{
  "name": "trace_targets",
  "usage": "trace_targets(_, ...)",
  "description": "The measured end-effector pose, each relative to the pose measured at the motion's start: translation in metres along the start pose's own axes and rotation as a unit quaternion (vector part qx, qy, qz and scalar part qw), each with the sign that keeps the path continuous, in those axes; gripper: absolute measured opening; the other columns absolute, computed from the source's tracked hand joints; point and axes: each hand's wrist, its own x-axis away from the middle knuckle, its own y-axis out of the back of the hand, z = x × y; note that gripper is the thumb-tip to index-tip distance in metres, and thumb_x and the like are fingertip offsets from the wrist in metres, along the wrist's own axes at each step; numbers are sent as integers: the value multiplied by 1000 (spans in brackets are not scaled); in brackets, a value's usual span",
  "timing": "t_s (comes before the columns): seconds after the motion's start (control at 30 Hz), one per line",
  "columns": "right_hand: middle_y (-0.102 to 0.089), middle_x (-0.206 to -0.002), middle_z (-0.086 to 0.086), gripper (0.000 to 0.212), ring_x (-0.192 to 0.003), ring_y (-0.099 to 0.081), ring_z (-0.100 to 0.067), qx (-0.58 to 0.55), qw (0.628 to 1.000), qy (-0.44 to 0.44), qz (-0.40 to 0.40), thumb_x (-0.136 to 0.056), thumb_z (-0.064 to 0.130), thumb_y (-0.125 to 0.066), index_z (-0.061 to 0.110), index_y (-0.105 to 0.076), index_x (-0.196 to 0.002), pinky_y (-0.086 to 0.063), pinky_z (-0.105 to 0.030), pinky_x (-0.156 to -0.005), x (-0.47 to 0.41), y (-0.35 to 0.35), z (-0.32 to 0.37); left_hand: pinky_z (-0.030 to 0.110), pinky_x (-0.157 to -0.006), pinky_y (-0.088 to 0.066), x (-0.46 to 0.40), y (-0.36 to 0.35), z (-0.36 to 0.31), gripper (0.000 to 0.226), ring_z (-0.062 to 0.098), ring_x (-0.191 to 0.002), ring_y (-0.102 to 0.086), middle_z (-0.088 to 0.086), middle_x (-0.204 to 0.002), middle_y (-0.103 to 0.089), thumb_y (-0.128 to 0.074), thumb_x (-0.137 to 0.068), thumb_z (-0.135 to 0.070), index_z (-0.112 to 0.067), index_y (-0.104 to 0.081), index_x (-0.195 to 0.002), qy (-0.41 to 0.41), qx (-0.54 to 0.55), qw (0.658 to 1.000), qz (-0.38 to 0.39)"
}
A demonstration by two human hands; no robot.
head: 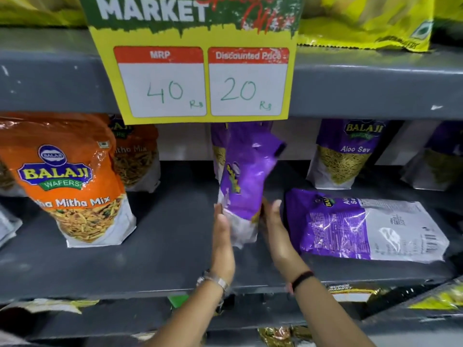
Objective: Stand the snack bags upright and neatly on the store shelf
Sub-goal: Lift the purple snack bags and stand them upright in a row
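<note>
2 hands: left hand (223, 236), right hand (275, 226). 4 purple bags for sure: middle bag (246, 171) between the hands, flat bag (350, 226) just right of the right hand, upright bag (348, 154) beyond that, cut-off bag (443, 159) furthest right. 2 orange bags left of the left hand: front bag (72, 181), back bag (136, 159). At least 2 yellow bags (363, 21) above the hands. 1 price sign (200, 71). 1 watch (213, 281). 1 wristband (302, 278).

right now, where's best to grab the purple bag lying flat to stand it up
Likely the top end of the lying purple bag, pinched from the left beside the right hand: its white base points right, so lifting that end pivots it upright.
</note>
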Motion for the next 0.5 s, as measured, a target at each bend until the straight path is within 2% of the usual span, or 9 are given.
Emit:
trace_targets(0.07,-55,-113,11,52,-96,-56,-1,-19,998,8,-66,-87,49,-7,29,-50,-108,-42,-7,-78,6,3,-7,9,-91,-45,-16,10,-7,68,17,-126,-43,9,-142,-41,-26,-85,-58,-11,-37,-133,0,33,999,-28)
trace_targets(0.1,-55,-114,5,50,-100,-54,-7,-23,994,22,-106,-91,43,-7,25,-49,-111,-40,-12,-81,6,8,-8,1,-80,-45,-15,13,-7,56,15,-122,-46,8,-141,-42,-20,-91,-44,-11,-37,-133,-4,41,998,-55)
trace_targets(0.17,-47,-133,-1,49,-121,-43,-12,4,990,44,-132,-94,39,-10,22,-42,-127,-33,-21,-98,-3,15,-7,-5,-73,-41,-2,12,-4,50,8,-117,-46,4,-143,-40,-21,-94,-38,-13,-33,-135,-15,41,994,-96)
trace_targets(0.23,-34,-144,7,49,-126,-31,3,28,994,67,-85,-94,38,-11,21,-28,-137,-27,-10,-99,-12,15,1,0,-87,-40,11,7,5,59,9,-126,-40,3,-146,-36,-30,-88,-49,-15,-31,-137,-37,34,993,-108)
trace_targets(0.27,-34,-142,14,47,-120,-34,13,33,995,77,-58,-94,38,-12,23,-27,-136,-30,-2,-95,-17,13,4,8,-97,-39,13,4,9,65,10,-130,-37,3,-146,-36,-32,-82,-53,-17,-31,-136,-52,26,993,-102)
trace_targets(0.33,-39,-136,19,52,-112,-40,22,53,993,104,-13,-90,49,-18,26,-32,-134,-36,-1,-94,-21,9,7,31,-111,-33,9,0,10,67,10,-132,-36,-1,-145,-38,-33,-75,-60,-26,-35,-133,-66,1,994,-85)
trace_targets(0.37,-42,-137,14,60,-115,-40,18,75,990,121,-10,-85,59,-23,26,-34,-133,-35,-3,-97,-21,8,4,36,-113,-31,4,-1,7,67,8,-131,-36,-4,-144,-39,-35,-74,-65,-30,-36,-131,-70,-5,995,-73)
trace_targets(0.4,-43,-138,9,67,-121,-40,11,96,986,131,-25,-79,69,-27,28,-36,-133,-35,-9,-100,-19,7,-3,34,-113,-30,-1,2,4,72,5,-130,-37,-5,-143,-39,-36,-72,-72,-31,-36,-132,-75,-12,995,-61)
trace_targets(0.5,-39,-143,-1,79,-134,-33,-12,112,984,119,-75,-71,79,-30,31,-35,-133,-29,-44,-113,-7,9,-18,24,-109,-33,-19,14,3,94,0,-130,-36,-5,-145,-37,-33,-61,-85,-28,-32,-136,-56,-5,997,-50)
